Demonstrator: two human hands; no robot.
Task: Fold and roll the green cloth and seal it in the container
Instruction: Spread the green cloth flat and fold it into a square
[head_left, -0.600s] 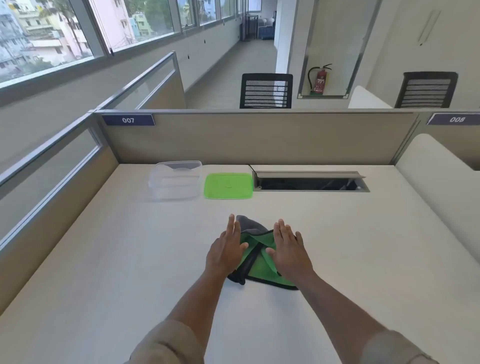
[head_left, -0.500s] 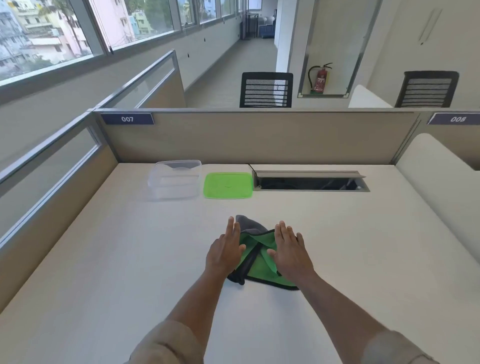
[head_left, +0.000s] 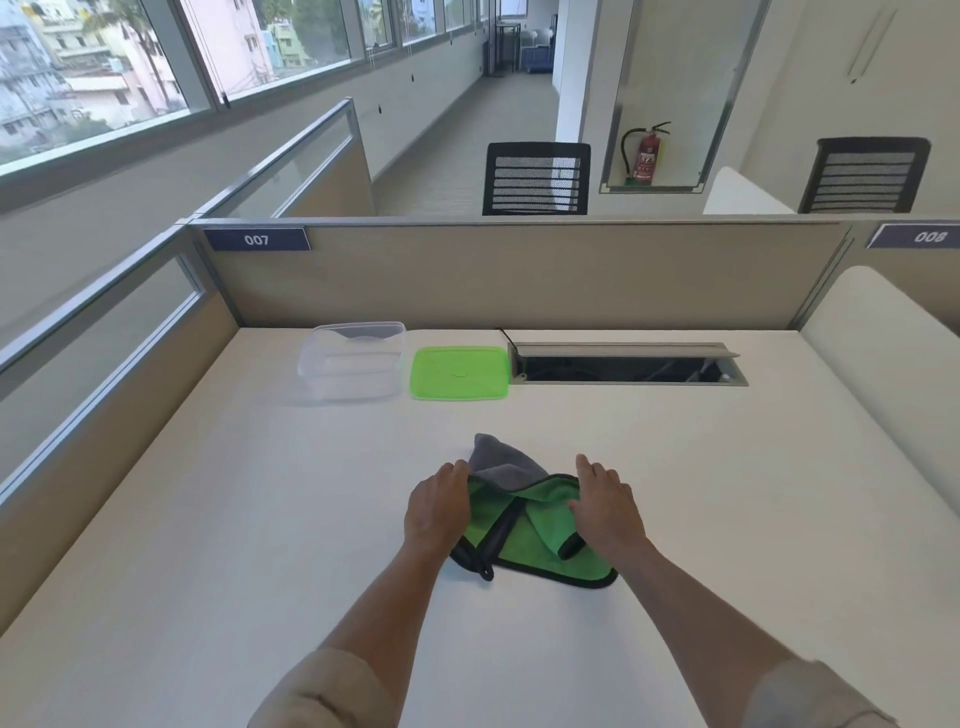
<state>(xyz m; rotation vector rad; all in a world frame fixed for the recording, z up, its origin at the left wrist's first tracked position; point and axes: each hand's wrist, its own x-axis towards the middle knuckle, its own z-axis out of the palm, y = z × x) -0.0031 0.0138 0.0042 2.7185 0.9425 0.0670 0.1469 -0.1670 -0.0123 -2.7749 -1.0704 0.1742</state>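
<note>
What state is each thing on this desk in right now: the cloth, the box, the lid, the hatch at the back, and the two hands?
Green cloth: crumpled flat on the desk, grey side flipped up at the far corner, not rolled.
Clear container: open, empty, upright.
Green lid: off, lying flat beside the container.
Cable hatch: flap raised, open.
Left hand: fingers curled at the cloth's left edge.
Right hand: palm down on the cloth's right side.
</note>
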